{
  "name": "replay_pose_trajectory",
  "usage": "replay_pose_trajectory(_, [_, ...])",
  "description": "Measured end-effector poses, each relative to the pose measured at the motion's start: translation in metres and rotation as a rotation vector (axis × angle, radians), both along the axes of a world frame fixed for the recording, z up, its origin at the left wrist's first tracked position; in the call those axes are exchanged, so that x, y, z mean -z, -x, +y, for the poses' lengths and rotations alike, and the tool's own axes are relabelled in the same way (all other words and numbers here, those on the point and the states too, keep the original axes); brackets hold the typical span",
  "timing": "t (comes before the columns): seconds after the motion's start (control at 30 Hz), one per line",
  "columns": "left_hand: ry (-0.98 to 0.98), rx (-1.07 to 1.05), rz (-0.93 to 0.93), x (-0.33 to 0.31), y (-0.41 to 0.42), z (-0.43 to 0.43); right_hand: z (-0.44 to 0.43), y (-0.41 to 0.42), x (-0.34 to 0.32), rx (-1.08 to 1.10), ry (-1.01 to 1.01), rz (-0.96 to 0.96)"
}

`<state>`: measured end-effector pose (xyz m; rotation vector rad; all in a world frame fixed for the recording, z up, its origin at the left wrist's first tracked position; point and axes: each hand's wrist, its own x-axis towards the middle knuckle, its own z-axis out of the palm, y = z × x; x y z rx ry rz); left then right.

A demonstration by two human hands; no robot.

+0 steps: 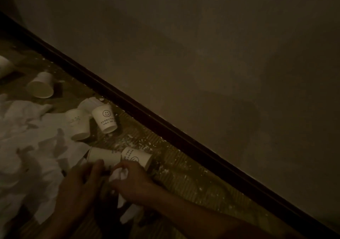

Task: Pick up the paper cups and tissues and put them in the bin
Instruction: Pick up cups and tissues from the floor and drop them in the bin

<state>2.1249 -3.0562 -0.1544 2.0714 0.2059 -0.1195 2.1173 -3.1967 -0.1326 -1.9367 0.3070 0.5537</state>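
Smiley cup (pixel 104 118): tilted, mouth down, on the floor (pixel 184 176) near the dark skirting (pixel 165 128). Carries a line-drawn smiling face and, below it, dark capitals readable as "EVERYTH" and "WILL BE"; remaining letters curved out of sight. Touching its left side, a faint-print cup (pixel 78 124), marking too pale to read. Further left, an open-mouthed cup (pixel 40 87) on its side, plain inside turned to the camera, and an edge cup (pixel 4 65) cut by the frame. Just above the hands, two more on their sides, base to base and touching: a second smiley cup (pixel 137 157) with a face and lines of capitals too small to read, and a near cup (pixel 104 157) with a scrap of unreadable print. All off-white paper, thin rolled rims, under dim yellowish light.

Tissue heap (pixel 27 146): white, rumpled, spread over the left of the floor up to the cups.

Right hand (pixel 134 181): fingers curled, pinching a crumpled tissue (pixel 119 174), white and bunched. Left hand (pixel 81 185): fingers bent, tips at the near cup's side; grip or mere touch, cannot tell in the dark.

White flecks (pixel 145 146) scattered on the ribbed floor below a plain wall (pixel 202 54).
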Motion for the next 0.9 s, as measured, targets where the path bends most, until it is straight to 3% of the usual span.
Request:
replay_pose_trajectory(0.1, [-0.355,0.174,-0.099,0.012,-0.027,0.004,-0.012,-0.013,0.0,-0.008,0.063,-0.077])
replay_pose_trajectory(0.27, [-0.69,0.597,-0.059,0.039,-0.055,-0.003,-0.023,-0.019,0.02,-0.048,0.106,-0.122])
replay_pose_trajectory(0.33, [-0.774,0.633,-0.02,0.048,-0.052,-0.002,-0.019,-0.018,0.026,-0.066,0.148,-0.113])
replay_pose_trajectory(0.43, [-0.888,0.56,-0.23,0.057,-0.049,-0.006,-0.014,-0.019,0.036,-0.118,0.275,-0.212])
replay_pose_trajectory(0.5, [-0.924,0.542,-0.282,0.052,-0.049,-0.006,-0.016,-0.022,0.037,-0.189,0.356,-0.322])
replay_pose_trajectory(0.73, [-0.934,0.545,-0.091,0.018,-0.036,-0.003,-0.034,-0.047,0.032,-0.273,0.876,-0.567])
replay_pose_trajectory(0.83, [-0.895,0.53,0.009,0.013,-0.032,0.004,-0.037,-0.057,0.033,-0.279,0.89,-0.512])
replay_pose_trajectory(0.9, [-0.85,0.516,0.045,0.013,-0.031,0.011,-0.041,-0.059,0.04,-0.336,0.757,-0.37])
